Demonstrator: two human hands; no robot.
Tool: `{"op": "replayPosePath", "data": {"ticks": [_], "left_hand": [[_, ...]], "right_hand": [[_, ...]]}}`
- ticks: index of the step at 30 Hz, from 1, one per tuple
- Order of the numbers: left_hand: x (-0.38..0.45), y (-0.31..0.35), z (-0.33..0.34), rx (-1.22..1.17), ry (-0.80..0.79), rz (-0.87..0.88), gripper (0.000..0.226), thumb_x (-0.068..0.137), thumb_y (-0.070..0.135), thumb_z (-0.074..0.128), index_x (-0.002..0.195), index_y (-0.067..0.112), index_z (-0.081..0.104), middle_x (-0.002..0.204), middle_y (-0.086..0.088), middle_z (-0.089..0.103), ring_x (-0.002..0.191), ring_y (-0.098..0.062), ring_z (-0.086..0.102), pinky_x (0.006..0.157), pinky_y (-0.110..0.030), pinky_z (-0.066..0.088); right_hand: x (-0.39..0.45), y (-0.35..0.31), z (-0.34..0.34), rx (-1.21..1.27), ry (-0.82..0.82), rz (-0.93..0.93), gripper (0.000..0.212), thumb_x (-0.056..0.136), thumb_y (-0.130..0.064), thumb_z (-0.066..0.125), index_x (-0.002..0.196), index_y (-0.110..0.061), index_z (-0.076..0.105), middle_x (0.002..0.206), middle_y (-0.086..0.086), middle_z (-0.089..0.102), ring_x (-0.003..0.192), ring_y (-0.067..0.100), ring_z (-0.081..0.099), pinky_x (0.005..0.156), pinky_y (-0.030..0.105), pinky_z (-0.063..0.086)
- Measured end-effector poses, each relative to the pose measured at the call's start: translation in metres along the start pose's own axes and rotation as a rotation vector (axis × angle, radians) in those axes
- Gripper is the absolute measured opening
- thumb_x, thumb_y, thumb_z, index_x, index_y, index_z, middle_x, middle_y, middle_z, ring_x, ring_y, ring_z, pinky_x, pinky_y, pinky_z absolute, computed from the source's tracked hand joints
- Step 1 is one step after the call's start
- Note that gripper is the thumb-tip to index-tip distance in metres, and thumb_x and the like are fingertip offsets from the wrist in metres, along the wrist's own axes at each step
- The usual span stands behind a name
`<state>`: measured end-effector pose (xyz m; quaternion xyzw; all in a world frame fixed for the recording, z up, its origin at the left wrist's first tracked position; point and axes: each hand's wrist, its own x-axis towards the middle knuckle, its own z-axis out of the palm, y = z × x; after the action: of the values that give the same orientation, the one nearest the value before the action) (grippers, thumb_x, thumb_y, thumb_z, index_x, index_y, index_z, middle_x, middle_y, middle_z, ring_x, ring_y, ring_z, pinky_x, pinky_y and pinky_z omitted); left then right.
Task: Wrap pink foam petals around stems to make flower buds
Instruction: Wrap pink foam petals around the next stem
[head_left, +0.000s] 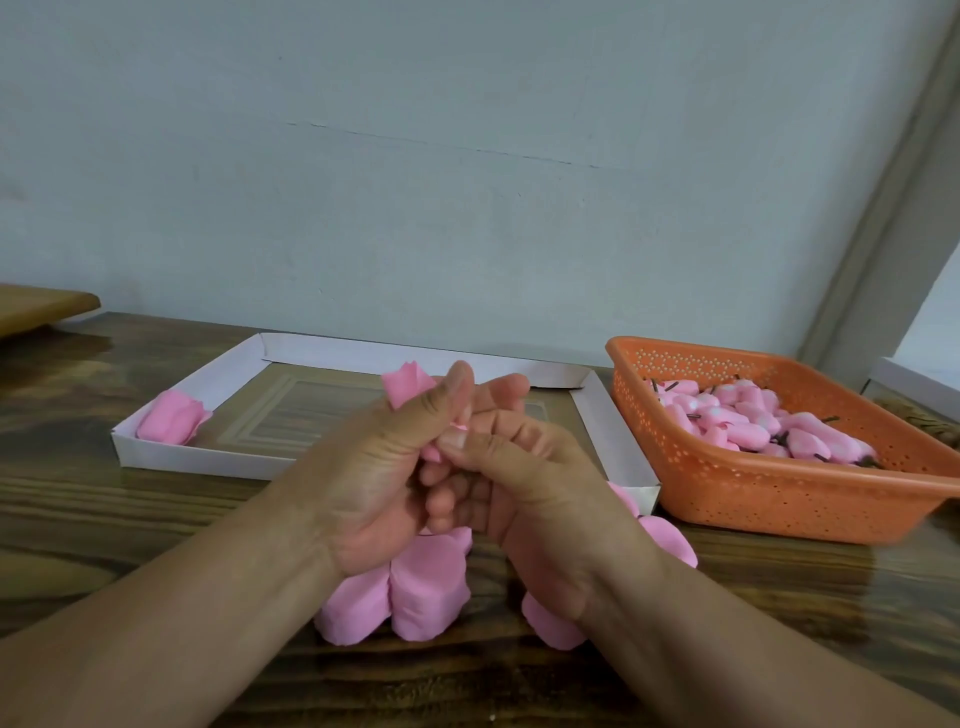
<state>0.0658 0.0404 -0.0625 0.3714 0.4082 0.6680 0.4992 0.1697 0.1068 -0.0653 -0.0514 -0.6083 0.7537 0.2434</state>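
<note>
Orange basket (727, 499) at right holds finished pink buds (748, 421), white tray (208, 460) holds a petal stack (171, 423) in its left corner, loose petals (415, 587) lie on the table (104, 519) under the wrists, and left hand (379, 478) and right hand (524, 467) meet above them, fingers curled, pinching one petal (408, 387) between them.

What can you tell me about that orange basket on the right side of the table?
The orange basket looks like plastic, rectangular with rounded corners, its walls pierced by rows of small holes. It sits flat on the wooden table, right of the white cardboard tray, close to its corner. Its right part runs out of view. Inside lies a heap of pink foam buds with dark stem ends poking out. Neither hand touches it.
</note>
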Motion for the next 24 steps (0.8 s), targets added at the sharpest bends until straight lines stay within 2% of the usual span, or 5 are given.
{"op": "replayPosePath", "data": {"ticks": [3, 7, 13, 19, 24], "left_hand": [[0.002, 0.000, 0.003, -0.083, 0.040, 0.006, 0.039, 0.063, 0.051, 0.068, 0.064, 0.013, 0.063, 0.101, 0.002, 0.073, 0.066, -0.016, 0.060, 0.056, -0.024, 0.041], [0.002, 0.000, 0.015, -0.295, 0.175, 0.068, 0.030, 0.065, 0.039, 0.065, 0.048, 0.015, 0.057, 0.087, -0.009, 0.074, 0.067, -0.021, 0.071, 0.059, -0.031, 0.055], [0.000, -0.004, 0.027, -0.341, 0.242, 0.085, 0.029, 0.065, 0.036, 0.064, 0.044, 0.016, 0.059, 0.087, -0.007, 0.075, 0.070, -0.016, 0.073, 0.057, -0.031, 0.059], [0.000, -0.005, 0.020, -0.289, 0.155, 0.093, 0.031, 0.067, 0.037, 0.062, 0.047, 0.016, 0.055, 0.090, -0.006, 0.075, 0.075, -0.018, 0.072, 0.063, -0.033, 0.060], [-0.001, 0.000, 0.006, -0.060, -0.001, 0.104, 0.042, 0.073, 0.054, 0.060, 0.050, 0.020, 0.052, 0.102, 0.000, 0.072, 0.070, -0.028, 0.066, 0.044, -0.027, 0.042]], "right_hand": [[-0.001, 0.002, 0.001, -0.088, 0.037, -0.042, 0.010, 0.075, -0.014, 0.067, 0.072, -0.005, 0.066, 0.059, 0.009, 0.060, 0.046, 0.013, 0.055, 0.051, 0.023, 0.050], [-0.001, 0.006, -0.001, -0.546, 0.243, -0.324, 0.012, 0.076, -0.001, 0.073, 0.083, -0.006, 0.064, 0.070, 0.017, 0.064, 0.057, 0.021, 0.058, 0.058, 0.034, 0.052], [-0.001, 0.015, 0.000, -0.946, 0.368, -0.554, 0.015, 0.074, -0.021, 0.068, 0.085, -0.011, 0.067, 0.068, -0.002, 0.065, 0.062, 0.014, 0.062, 0.059, 0.040, 0.052], [-0.001, 0.011, 0.003, -0.584, 0.290, -0.386, 0.015, 0.079, -0.005, 0.071, 0.071, 0.001, 0.060, 0.053, 0.015, 0.050, 0.050, 0.015, 0.045, 0.047, 0.031, 0.041], [-0.001, 0.000, -0.002, -0.193, 0.031, -0.037, 0.019, 0.078, -0.017, 0.067, 0.062, -0.009, 0.059, 0.050, 0.001, 0.051, 0.039, 0.011, 0.041, 0.043, 0.022, 0.034]]}}
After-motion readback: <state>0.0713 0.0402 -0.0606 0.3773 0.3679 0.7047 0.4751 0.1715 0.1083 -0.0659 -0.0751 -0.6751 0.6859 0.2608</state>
